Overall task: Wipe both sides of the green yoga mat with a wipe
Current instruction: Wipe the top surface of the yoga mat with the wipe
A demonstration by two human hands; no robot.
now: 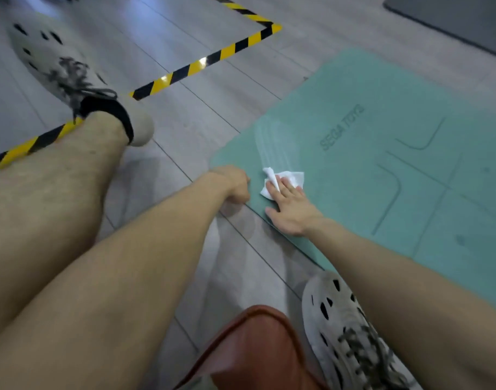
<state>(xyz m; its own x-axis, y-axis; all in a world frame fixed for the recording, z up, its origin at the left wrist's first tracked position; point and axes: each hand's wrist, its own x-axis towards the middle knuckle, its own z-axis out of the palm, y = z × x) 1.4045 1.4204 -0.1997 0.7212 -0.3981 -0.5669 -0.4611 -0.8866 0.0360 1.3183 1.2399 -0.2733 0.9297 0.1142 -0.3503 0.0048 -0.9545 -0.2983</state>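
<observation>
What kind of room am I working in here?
Probably an indoor exercise or marked-off demo space: pale plank floor, yellow-and-black hazard tape bordering a zone, and a second dark mat laid beyond the green yoga mat.

Floor: grey plank laminate floor point(201, 116).
Lying on it: rectangular green yoga mat point(410, 114), flat; yellow-and-black striped tape point(185, 72); dark grey mat point(452, 18), far corner.

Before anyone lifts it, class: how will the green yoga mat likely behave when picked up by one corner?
The green yoga mat looks thin and lies flat on the floor, so it probably flops and drapes. The shiny streaks beyond the wipe suggest damp, perhaps slippery, patches.
</observation>
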